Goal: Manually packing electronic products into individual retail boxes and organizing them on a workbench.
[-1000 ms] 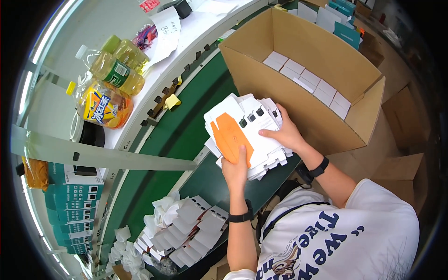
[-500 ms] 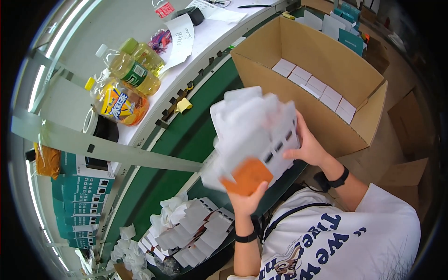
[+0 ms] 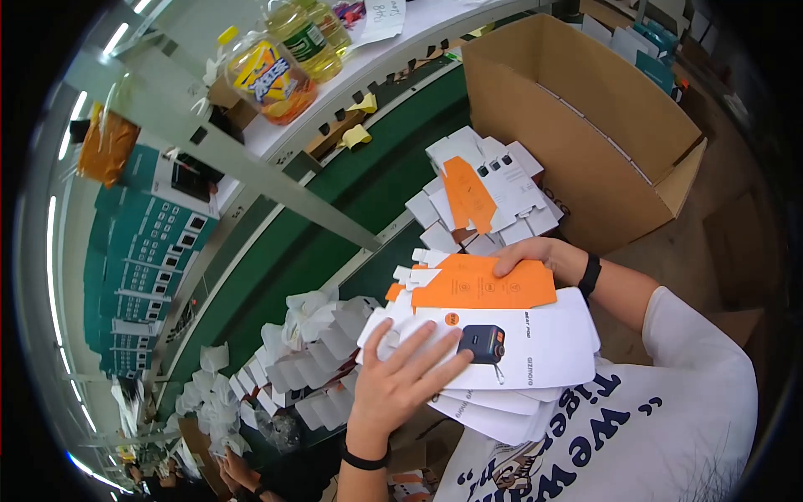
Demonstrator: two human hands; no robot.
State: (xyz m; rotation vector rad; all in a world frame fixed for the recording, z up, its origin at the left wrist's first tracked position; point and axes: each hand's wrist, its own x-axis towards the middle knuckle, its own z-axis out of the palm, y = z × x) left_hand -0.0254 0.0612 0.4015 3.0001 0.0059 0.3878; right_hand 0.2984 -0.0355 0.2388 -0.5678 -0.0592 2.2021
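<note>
In front of my body is a stack of flat, unfolded white cartons [image 3: 548,356] with orange flaps, printed with a small black device. My right hand [image 3: 535,253] grips its far edge, thumb over an orange flap and the other fingers hidden beneath. My left hand [image 3: 410,381] lies on the near left part of the stack, fingers stretched and spread across the top sheet. Beyond it, a pile of white cartons [image 3: 519,213] sits against the large cardboard box, with one flattened orange-and-white carton [image 3: 470,197] on top.
The large open cardboard box [image 3: 585,159] stands at the far right. Green belt [image 3: 330,209] runs diagonally past a metal bar [image 3: 309,207]. White folded cartons [image 3: 288,360] lie at the lower left. Drink bottles [image 3: 272,79] stand on the shelf; teal boxes [image 3: 150,259] are stacked at left.
The blurred stack held above the belt is gone from there. A carton pile now shows beside the large box, and my hands are on a carton stack closer to me. The view has shifted.
</note>
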